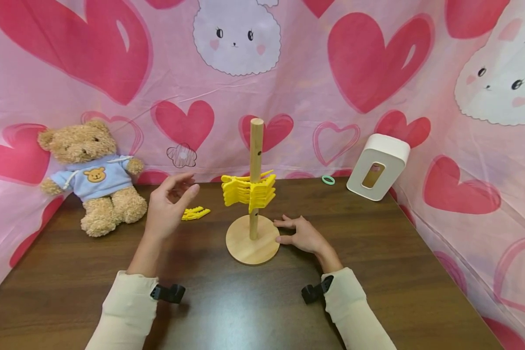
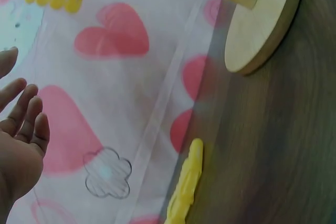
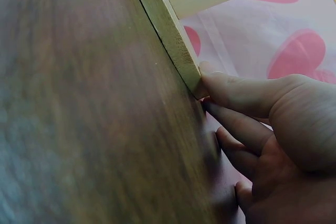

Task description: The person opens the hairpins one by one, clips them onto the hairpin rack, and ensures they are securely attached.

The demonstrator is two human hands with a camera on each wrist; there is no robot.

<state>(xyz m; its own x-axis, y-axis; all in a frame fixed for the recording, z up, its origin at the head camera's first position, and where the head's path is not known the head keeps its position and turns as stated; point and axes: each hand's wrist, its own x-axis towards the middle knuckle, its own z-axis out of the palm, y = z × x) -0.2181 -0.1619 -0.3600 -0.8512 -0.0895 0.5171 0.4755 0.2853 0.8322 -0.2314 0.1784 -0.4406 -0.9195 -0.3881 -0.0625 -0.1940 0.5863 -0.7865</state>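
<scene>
A wooden stand with a round base (image 1: 240, 247) and an upright post (image 1: 256, 138) stands on the table. Yellow plastic clips (image 1: 249, 191), which look like clothespins, cluster around the post at mid-height. A few more yellow clips (image 1: 194, 213) lie on the table to the left. My left hand (image 1: 165, 206) hovers near those loose clips, its relaxed fingers slightly bent and nothing between them. My right hand (image 1: 305, 236) rests beside the base, its thumb (image 3: 231, 90) and fingertips touching the rim. Its fingers are fairly straight.
On the left a teddy bear (image 1: 94, 177) in a blue hoodie sits against the pink heart-patterned cloth (image 1: 240, 87). A white box with an oval window (image 1: 378, 165) leans at the back right, and a green ring (image 1: 328, 180) lies on the wooden table (image 1: 245, 306) nearby.
</scene>
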